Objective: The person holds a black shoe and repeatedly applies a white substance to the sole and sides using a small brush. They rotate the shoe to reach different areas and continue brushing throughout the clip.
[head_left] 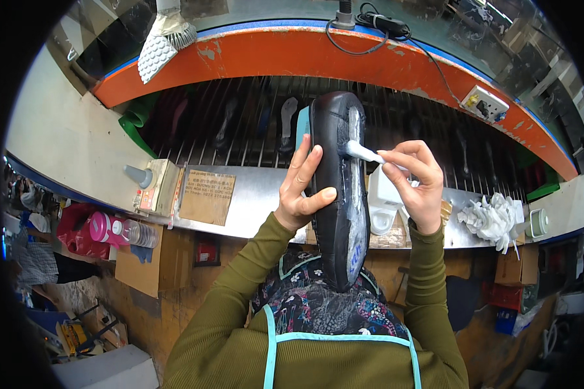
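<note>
A black shoe upper (pixel 331 188), its form long and rounded, stands on end in front of me with its sole side turned toward my right. Streaky white coating runs along that side. My left hand (pixel 303 185) grips the shoe by its left side, thumb laid across the black surface. In a fingertip pinch, my right hand (pixel 418 181) holds a small white brush (pixel 365 153). The brush's thick white-coated end touches the edge of the sole side near the upper part. Behind my right hand, a white container (pixel 381 194) is partly hidden.
Behind the metal ledge (pixel 253 201) lies a rack of metal rods (pixel 253 123) carrying dark shoe-shaped pieces, under an orange beam (pixel 259 55). Printed cardboard (pixel 207 198) lies left; crumpled white cloth (pixel 490 220) sits right. A lamp (pixel 162 48) hangs upper left. A pink-lidded jar (pixel 104 227) stands farther left.
</note>
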Motion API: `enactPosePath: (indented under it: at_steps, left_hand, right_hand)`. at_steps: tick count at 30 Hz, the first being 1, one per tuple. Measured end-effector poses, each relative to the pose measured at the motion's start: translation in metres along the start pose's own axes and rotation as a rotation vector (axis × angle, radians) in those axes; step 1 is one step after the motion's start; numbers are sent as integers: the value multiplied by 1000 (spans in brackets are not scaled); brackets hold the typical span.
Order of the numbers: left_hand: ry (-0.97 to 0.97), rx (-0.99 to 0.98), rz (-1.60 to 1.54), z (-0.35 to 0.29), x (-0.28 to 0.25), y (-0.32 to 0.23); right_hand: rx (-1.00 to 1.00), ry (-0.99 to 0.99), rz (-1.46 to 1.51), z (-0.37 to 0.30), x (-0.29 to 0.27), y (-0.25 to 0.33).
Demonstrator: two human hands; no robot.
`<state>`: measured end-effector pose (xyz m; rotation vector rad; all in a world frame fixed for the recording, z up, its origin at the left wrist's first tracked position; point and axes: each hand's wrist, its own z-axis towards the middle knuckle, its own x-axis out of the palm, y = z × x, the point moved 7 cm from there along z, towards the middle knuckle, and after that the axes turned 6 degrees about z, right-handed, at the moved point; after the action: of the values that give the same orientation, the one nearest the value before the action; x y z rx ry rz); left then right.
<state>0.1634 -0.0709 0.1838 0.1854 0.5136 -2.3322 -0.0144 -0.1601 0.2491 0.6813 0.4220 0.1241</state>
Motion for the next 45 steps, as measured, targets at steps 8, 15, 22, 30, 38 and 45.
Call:
enactPosePath:
  at_steps: [8,15,22,30,38,45]
  left_hand:
    - [-21,73,107,4,-1,5]
    - [-58,117,112,4,5,17]
    - [-19,-29,34,-1,6,26]
    - [-104,78,124,0,9,22]
    - [-46,48,183,-1,12,21]
    - [-6,50,195,-2,15,18]
  right_hand:
    - [42,84,53,-9,2,-5]
    - [71,165,124,-16,1,-3]
    - [154,185,185,-32,4,-3]
    - [421,-169,205,-84,6,-13]
    - [572,-178,305,-121,8,8]
    - [467,-208,132,-99,10,7]
